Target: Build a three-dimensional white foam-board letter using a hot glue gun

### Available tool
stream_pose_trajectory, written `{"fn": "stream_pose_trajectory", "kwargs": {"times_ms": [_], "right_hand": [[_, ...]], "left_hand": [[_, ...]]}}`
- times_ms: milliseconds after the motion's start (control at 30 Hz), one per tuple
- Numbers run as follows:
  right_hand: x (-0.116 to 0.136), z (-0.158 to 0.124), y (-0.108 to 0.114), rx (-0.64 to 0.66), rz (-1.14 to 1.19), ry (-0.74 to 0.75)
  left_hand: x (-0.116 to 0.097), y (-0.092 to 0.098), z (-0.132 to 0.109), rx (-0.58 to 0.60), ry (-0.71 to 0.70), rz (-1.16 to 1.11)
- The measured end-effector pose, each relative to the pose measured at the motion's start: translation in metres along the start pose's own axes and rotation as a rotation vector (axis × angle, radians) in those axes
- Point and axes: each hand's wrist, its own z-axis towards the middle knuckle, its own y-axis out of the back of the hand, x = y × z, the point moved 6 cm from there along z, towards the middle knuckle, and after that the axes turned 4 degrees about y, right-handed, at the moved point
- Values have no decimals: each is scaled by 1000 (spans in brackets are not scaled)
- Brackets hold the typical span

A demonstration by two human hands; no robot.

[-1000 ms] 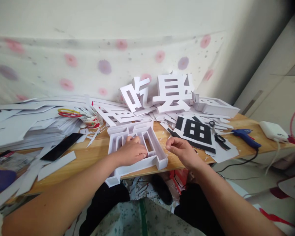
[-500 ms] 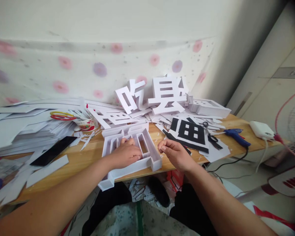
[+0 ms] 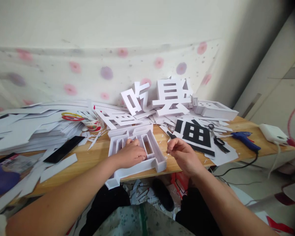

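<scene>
My left hand lies over a white hollow character-shaped box at the table's front edge. Its fingers curl down among the inner walls, and some fingertips are hidden there. The box rests open side up, and wood shows through a rectangular opening in it. Just right of the box my right hand is held with thumb and fingers pinched together. Whatever they hold, if anything, is too small to name. Beyond that hand lies a white sheet with a black character cutout.
Black scissors and a blue glue gun lie to the right, beside a white box-shaped device. Finished white characters stand at the back. Leftward are stacked white boards, a cup and a black phone-like slab.
My view has turned slightly left, so everything sits further right in the picture. My right hand has drawn a little away from the white box. The left hand stays in place on it.
</scene>
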Motion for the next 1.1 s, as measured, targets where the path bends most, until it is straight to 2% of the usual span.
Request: {"fn": "stream_pose_trajectory", "kwargs": {"times_ms": [267, 500, 767, 900, 1000, 1100], "right_hand": [[-3, -3, 6, -47, 27, -53], [-1, -4, 3, -35, 56, -86], [1, -2, 0, -42, 82, -52], [5, -5, 1, -31, 72, -32], [11, -7, -2, -2, 54, -24], [16, -12, -8, 59, 21, -28]], "left_hand": [[-3, 1, -1, 13, 9, 8], [-2, 0, 0, 8, -7, 5], [3, 0, 1, -18, 11, -10], [3, 9, 0, -35, 0, -3], [-5, 22, -3, -77, 14, 12], [-29, 34, -17, -248, 71, -30]]}}
